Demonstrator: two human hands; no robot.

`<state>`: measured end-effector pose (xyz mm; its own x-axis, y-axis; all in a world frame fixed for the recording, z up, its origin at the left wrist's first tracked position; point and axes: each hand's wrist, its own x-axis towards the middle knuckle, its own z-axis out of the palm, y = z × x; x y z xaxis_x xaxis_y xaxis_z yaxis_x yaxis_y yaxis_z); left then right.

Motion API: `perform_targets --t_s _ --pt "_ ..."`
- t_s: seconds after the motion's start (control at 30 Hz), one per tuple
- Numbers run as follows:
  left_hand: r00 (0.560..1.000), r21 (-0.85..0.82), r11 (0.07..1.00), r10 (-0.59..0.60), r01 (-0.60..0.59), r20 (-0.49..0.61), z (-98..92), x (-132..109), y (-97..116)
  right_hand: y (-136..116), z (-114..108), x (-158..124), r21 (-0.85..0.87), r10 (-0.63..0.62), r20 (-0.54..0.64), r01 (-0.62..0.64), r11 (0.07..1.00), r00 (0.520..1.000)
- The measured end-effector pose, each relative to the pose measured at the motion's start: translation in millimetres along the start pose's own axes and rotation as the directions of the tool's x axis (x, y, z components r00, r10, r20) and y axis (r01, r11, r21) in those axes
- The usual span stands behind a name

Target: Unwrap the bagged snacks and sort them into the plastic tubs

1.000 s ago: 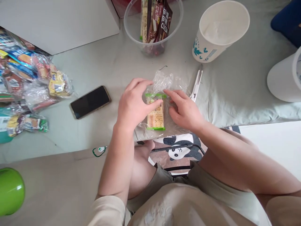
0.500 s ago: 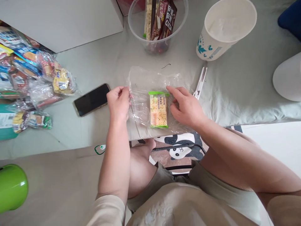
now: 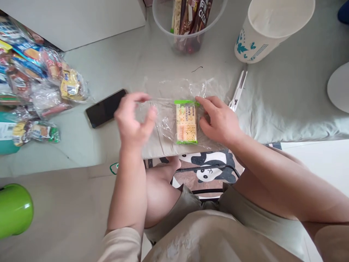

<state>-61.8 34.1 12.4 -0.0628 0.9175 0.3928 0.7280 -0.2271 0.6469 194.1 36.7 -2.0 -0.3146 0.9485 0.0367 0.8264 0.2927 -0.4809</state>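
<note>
A soda biscuit pack (image 3: pixel 186 123) with green ends lies on a clear plastic bag (image 3: pixel 163 122), near the front edge of the cloth-covered surface. At the bag's left side is my left hand (image 3: pixel 135 118), slightly blurred, its thumb and fingers spread apart around nothing. On the right, my right hand (image 3: pixel 219 118) rests on the plastic. Its index fingertip touches down beside the pack's top right corner, and the thumb is held apart near the pack's right side. The other fingers curl underneath and are partly hidden.
A black phone (image 3: pixel 105 108) lies left of my left hand. Behind are a clear tub (image 3: pixel 188 40) of snacks and a paper cup (image 3: pixel 252 45). A white cutter (image 3: pixel 238 91) lies beyond my right hand. Several wrapped snacks (image 3: pixel 49 87) pile up at left.
My left hand has let go of the bag's left edge, opened its fingers and drawn slightly left. My right hand stays by the pack. The whole view has shifted a little.
</note>
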Motion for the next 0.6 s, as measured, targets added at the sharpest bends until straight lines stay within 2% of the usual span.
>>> perform_targets --t_s 0.03,0.07,0.13,0.2,0.27,0.33,0.4,0.5,0.53,0.6 --pt "0.987 -0.025 0.995 0.098 -0.096 0.131 0.3 -5 7 0 0 0 -0.007 -0.004 -0.001 0.004 1.000 1.000" --pt "0.966 -0.049 0.991 0.136 -0.128 0.221 1.2 -10 14 0 1 0 -0.011 -0.006 -0.003 0.006 1.000 1.000" --pt "0.931 -0.087 0.990 0.138 -0.115 0.339 2.7 -18 20 1 2 -1 -0.011 -0.007 -0.011 0.007 1.000 1.000" --pt "0.922 -0.128 0.991 0.079 -0.032 0.379 0.1 -25 20 3 2 -1 -0.008 -0.006 -0.011 0.006 1.000 1.000" --pt "0.927 -0.208 0.978 0.047 0.034 0.371 -8.5 -29 15 4 3 -1 -0.007 -0.005 -0.010 0.005 1.000 1.000" --pt "0.935 -0.306 0.951 0.067 0.046 0.348 -21.9 -31 10 6 4 -1 -0.007 -0.011 -0.018 0.010 1.000 1.000" --pt "0.924 -0.380 0.924 0.122 0.027 0.362 -37.5 -33 6 8 6 -2 -0.006 -0.022 -0.035 0.022 1.000 0.999" --pt "0.859 -0.404 0.911 0.137 0.087 0.493 -59.9 -36 -1 10 6 -3 -0.005 -0.041 -0.054 0.041 0.999 0.998" --pt "0.826 -0.376 0.917 0.106 0.134 0.553 -66.5 -37 -4 10 6 -3 -0.005 -0.045 -0.055 0.045 0.999 0.997" --pt "0.732 -0.257 0.941 0.015 0.219 0.681 -78.6 -39 -12 10 6 -4 -0.007 -0.046 -0.045 0.045 0.999 0.998"
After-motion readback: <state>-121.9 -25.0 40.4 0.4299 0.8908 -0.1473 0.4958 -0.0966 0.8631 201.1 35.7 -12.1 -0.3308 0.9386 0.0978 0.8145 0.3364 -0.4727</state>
